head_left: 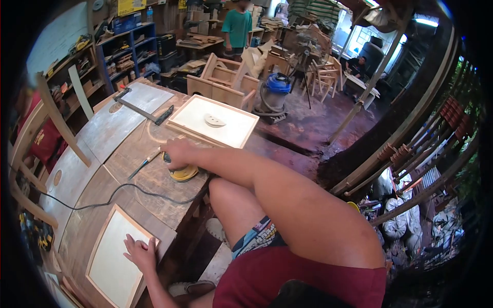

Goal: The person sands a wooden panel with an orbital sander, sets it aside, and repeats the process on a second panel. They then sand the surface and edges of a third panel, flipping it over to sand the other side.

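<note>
My right hand [178, 153] reaches across the workbench [133, 169] and grips the top of a yellow electric sander [183, 174], which rests near the bench edge. Just left of it lies a chisel-like tool [145, 162] with a light handle and a dark blade. My left hand [139, 252], fingers spread, lies on a pale panel with a wooden frame [114, 256] at the near end of the bench. A second framed panel [226, 110] lies beyond the sander, with a half-round piece with small holes [214, 120] on top.
A bar clamp [137, 109] lies at the far end of the bench. The black cord [118, 190] snakes across the top. Wooden chair parts [64, 120] stand along the left side, near a person in red. Beyond are a blue-topped vacuum [276, 92] and a wooden frame [223, 77].
</note>
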Motion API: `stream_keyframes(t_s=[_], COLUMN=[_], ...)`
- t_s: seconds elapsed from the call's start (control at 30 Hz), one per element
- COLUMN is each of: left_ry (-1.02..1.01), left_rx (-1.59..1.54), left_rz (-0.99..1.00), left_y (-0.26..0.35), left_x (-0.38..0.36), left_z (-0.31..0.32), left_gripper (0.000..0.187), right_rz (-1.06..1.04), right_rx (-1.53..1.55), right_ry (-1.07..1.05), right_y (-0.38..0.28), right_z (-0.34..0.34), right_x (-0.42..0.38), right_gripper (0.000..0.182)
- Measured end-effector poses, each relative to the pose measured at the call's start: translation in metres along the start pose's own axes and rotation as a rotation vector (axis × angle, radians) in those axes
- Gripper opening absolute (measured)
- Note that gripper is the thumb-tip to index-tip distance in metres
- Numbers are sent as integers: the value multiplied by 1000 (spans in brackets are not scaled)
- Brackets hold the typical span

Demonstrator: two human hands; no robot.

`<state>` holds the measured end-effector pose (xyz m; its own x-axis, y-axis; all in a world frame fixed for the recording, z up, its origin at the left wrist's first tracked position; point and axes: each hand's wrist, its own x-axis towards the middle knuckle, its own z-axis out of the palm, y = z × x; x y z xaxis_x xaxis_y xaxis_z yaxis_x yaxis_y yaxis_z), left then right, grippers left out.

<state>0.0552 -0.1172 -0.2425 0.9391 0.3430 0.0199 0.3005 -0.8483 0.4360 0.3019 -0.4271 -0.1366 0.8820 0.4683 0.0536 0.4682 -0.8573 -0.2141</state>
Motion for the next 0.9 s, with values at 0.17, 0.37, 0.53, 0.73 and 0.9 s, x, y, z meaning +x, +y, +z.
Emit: stream_keyframes(t_s=[0.17,0.37,0.53,0.73,0.9], left_ry=[5,1,-3,11,10], left_rx=[-44,-52,-54,-71,-71], left_rz=[31,36,30,46,47], left_y=[-5,-1,0,3,-1], left_x=[1,-2,-3,-4,-3], left_z=[3,-3,-5,-5,-4], left_gripper=[44,44,44,43,42], right_rz=[-2,-11,-9,-14,-4], right_rx=[25,7,-4,10,3], right_ry=[-32,-11,-11,-13,-16], right_y=[-4,2,1,-1,-1], right_z=[-6,3,2,-3,0], right_x=[-2,2,3,-1,2], right_gripper=[62,63,63,63,64])
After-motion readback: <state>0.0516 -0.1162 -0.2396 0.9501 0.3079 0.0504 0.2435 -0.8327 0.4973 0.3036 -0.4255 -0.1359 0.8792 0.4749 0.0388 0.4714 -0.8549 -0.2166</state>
